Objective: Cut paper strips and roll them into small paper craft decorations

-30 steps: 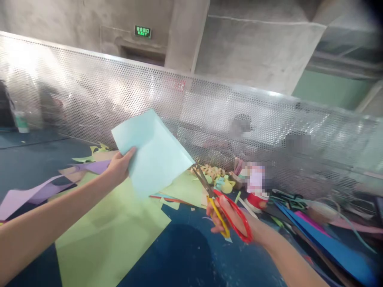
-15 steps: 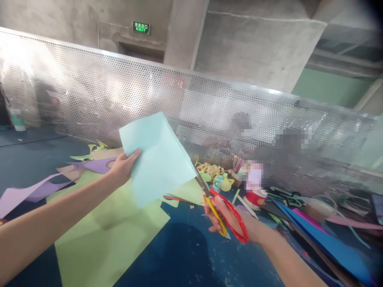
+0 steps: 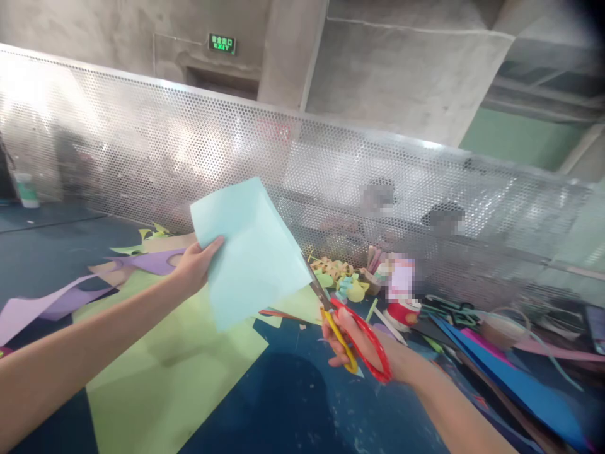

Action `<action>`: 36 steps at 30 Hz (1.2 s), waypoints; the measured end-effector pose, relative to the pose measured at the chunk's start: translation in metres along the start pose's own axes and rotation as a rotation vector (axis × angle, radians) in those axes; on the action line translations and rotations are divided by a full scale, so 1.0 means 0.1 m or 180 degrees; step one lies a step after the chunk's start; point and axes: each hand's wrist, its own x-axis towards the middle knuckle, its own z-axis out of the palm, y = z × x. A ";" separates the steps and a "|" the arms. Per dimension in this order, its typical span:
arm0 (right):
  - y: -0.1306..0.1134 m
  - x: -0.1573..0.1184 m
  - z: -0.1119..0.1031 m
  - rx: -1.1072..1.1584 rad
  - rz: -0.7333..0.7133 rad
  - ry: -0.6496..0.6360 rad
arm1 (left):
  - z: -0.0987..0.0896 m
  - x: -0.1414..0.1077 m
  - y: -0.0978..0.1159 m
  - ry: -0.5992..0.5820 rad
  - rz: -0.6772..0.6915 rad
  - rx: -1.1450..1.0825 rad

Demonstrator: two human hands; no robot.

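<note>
My left hand (image 3: 196, 265) pinches the left edge of a light blue sheet of paper (image 3: 250, 252), thumb on its front face. The sheet is raised above the table and looks layered along its right edge. My right hand (image 3: 347, 334) grips scissors (image 3: 362, 334) with one red and one yellow handle. Their blades lie at the sheet's right corner, partly hidden by the paper. Below the sheet, a large light green paper (image 3: 165, 359) lies flat on the dark blue table (image 3: 283, 397).
Purple paper (image 3: 70, 296) with cut-outs lies at the left. Curled paper scraps (image 3: 335, 271) and a red and white cup (image 3: 403, 313) are beyond my right hand. Blue sheets (image 3: 515, 384) lie at the right. A perforated metal panel (image 3: 212, 145) stands behind.
Hands, sheet and scissors are almost where they were. The scissor blades look slightly shifted at the paper's right edge.
</note>
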 end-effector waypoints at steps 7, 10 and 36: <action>-0.01 -0.02 -0.02 0.0087 -0.0003 -0.0036 | -0.01 0.02 -0.01 0.0044 0.0006 0.0023; -0.01 -0.03 -0.02 0.0100 -0.0037 -0.0046 | -0.01 0.03 -0.02 0.0077 0.0007 0.0042; 0.10 0.06 -0.01 0.0056 -0.0054 0.0078 | 0.03 -0.04 0.05 -0.0023 -0.0002 -0.0021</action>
